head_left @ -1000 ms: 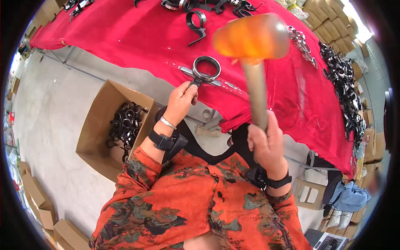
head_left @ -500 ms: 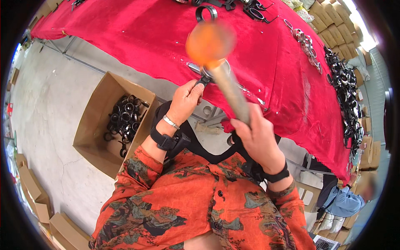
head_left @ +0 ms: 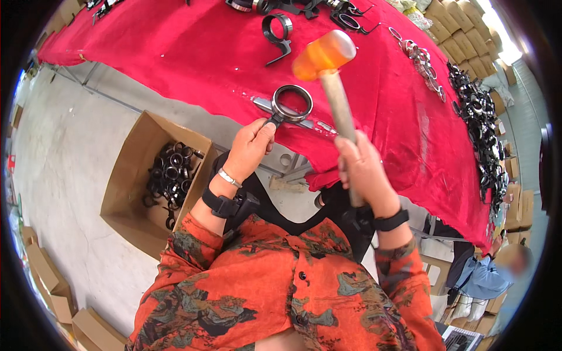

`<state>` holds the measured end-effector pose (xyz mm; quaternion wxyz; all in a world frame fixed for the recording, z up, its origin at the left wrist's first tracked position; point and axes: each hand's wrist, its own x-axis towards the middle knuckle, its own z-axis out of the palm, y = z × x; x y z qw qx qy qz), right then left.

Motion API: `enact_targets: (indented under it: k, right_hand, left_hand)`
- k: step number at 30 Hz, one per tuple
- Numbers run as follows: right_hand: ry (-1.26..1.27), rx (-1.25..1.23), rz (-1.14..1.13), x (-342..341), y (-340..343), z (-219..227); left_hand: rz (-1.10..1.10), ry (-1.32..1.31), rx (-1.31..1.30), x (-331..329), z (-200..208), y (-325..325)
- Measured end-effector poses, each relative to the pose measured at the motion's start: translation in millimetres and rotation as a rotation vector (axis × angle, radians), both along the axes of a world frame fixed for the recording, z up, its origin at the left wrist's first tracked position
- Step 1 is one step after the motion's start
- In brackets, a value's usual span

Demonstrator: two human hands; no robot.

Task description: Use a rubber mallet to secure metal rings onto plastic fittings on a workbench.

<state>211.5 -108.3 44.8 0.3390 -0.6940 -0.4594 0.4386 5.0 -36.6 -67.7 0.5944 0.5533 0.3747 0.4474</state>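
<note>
My left hand (head_left: 249, 146) has its grip pinched on a black-handled ring (head_left: 276, 107), which shows over a metal bar (head_left: 262, 104) by the red worktop (head_left: 205, 70)'s near edge. Right hand (head_left: 364, 167) is wrapped around an orange-headed mallet (head_left: 336, 99), head apart from the ring. Cardboard box (head_left: 124, 187) of black parts (head_left: 171, 171) sits left.

The left hand (head_left: 249, 149) hides the end of the stem (head_left: 273, 120) on the black ring (head_left: 277, 106); just beyond that hand, the ring covers part of a flat metal bar (head_left: 261, 104). The slightly blurred right hand (head_left: 363, 168) covers a length of handle (head_left: 338, 105) on the mallet (head_left: 328, 60). Far ahead of both hands, black parts (head_left: 275, 7) are cut off by the upper edge. Left of the left hand, dark rings (head_left: 172, 171) heaped in a box (head_left: 122, 196) partly hide one another. Well right of the right hand, pieces in a dark heap (head_left: 481, 123) are too small to tell apart.
</note>
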Motion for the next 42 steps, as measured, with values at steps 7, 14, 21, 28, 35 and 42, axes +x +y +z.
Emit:
enact_targets:
  k: [7,14,21,28,35,42]
  right_hand:
    - [0.134,0.287,0.049,2,-8,44]
    - [-0.255,0.166,0.177,8,25,14]
    - [-0.429,0.525,0.249,-5,11,5]
    - [-0.446,0.341,0.322,-1,18,18]
    - [-0.559,0.416,0.227,17,12,-29]
    - [-0.096,0.238,0.047,18,-3,27]
  left_hand:
    - [0.023,-0.008,0.0,-5,2,-2]
    - [0.032,0.064,0.052,0,0,4]
    - [0.035,0.02,0.018,-3,3,-2]
    - [0.07,0.011,0.042,-3,-1,-2]
    - [0.008,0.031,0.018,-2,6,-4]
    - [0.031,0.076,0.038,-6,0,-6]
